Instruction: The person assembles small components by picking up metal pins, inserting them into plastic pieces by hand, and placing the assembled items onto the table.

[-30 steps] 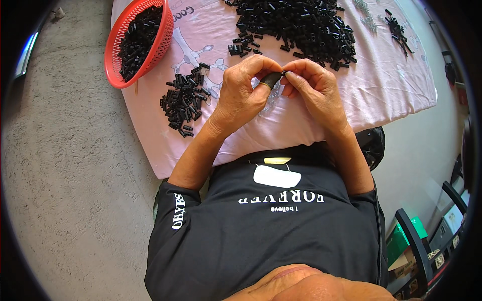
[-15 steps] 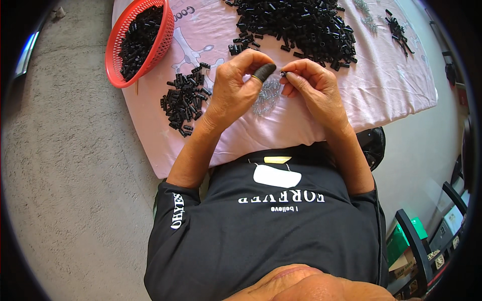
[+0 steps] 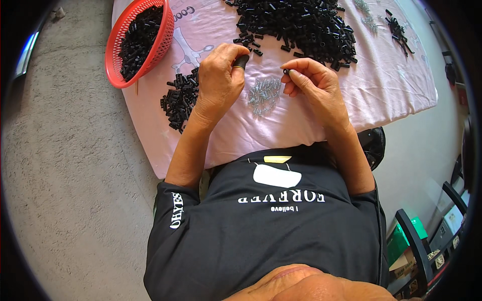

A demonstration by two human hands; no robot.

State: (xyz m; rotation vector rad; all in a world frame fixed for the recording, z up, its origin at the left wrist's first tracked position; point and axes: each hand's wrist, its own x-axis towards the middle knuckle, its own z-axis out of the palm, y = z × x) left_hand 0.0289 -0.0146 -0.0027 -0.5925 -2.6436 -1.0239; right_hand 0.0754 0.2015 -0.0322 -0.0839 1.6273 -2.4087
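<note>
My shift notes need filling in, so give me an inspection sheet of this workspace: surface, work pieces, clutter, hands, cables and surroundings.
Surface: pale pink printed cloth, wrinkled.
Work pieces: large black pile at the far side; smaller black pile partly behind the left forearm; clear, shiny pieces between the hands; red basket holding more black pieces.
Clutter: thin dark pieces, far right.
Left hand: raised, dark cover on thumb; whether it holds anything, cannot tell.
Right hand: pinches a small black piece.
Cables: nothing seen.
Surroundings: grey floor; green item, lower right.
</note>
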